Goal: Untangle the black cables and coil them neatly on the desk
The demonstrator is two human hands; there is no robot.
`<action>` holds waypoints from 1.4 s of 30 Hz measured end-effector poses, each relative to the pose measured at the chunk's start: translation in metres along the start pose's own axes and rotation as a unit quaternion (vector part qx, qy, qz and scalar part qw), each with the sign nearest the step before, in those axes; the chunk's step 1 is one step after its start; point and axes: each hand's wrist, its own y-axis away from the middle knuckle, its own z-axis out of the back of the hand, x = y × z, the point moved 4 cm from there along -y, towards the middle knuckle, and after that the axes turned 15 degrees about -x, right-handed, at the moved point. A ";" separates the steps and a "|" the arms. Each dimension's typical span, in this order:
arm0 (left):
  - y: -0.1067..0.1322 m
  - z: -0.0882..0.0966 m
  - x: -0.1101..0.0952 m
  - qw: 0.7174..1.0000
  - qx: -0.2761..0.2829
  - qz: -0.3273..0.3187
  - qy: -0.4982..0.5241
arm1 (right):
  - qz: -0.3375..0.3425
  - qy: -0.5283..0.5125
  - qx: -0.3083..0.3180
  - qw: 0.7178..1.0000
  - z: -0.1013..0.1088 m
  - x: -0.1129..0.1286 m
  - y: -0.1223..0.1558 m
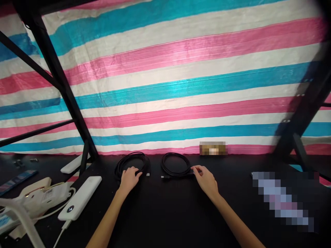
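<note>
Two coiled black cables lie side by side near the back of the black table. On the larger left coil [145, 162] rests my left hand [130, 177], its fingers lying over the loops and its thumb apart. A light metal plug [148, 174] shows at that coil's right edge. The smaller right coil [176, 173] is flat, with a plug [162, 177] at its lower left. My right hand [205, 177] pinches this cable's other end at the coil's right side. Its fingertips mostly hide that end.
A white power bank [84, 196] with a plugged-in white cable lies at the left, beside a white power strip [49, 196]. Dark metal posts [57, 75] frame the table. Striped sheeting [181, 86] hangs behind. Blurred-out items lie at the right [283, 201] and back [213, 148].
</note>
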 end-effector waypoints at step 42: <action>-0.018 0.050 0.008 0.986 -0.137 0.047 0.088 | 0.009 0.047 0.025 0.999 -0.006 -0.011 -0.005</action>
